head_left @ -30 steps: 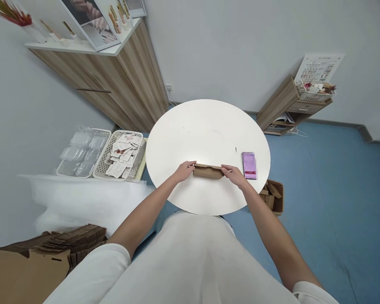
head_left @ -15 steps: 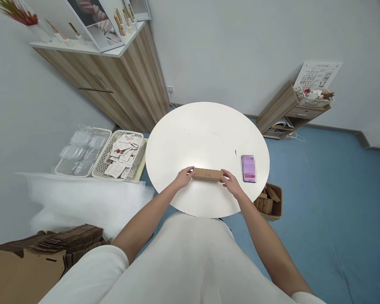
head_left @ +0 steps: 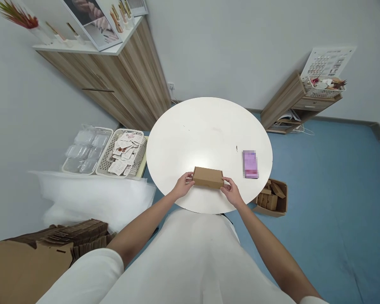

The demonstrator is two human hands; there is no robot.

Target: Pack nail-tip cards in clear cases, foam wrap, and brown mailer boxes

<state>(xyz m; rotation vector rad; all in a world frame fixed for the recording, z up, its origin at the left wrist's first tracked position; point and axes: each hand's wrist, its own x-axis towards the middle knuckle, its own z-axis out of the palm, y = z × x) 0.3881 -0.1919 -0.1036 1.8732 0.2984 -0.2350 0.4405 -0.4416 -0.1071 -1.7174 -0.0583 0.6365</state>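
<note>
A flat brown cardboard box [head_left: 208, 177], closed, is between my two hands near the front edge of the round white table [head_left: 209, 122]. My left hand [head_left: 183, 185] grips its left end, fingers and thumb on the short side. At the opposite end, my right hand [head_left: 232, 191] holds the right side in the same way. The box's broad top faces up towards me; whether its underside touches the table I cannot tell. To the right of my right hand lies a phone [head_left: 250, 164] with a purple, blurred screen.
Left of the table stand a white basket of printed cards [head_left: 103, 169] and a basket of clear plastic packs [head_left: 82, 150]. White sheeting [head_left: 98, 192] and flattened cardboard [head_left: 28, 266] lie nearer. An open carton [head_left: 280, 211] with small boxes sits on the floor at right.
The box has tipped, so its wide top now shows where a narrow side faced me before. Both hands have stayed at its ends. My view has shifted slightly.
</note>
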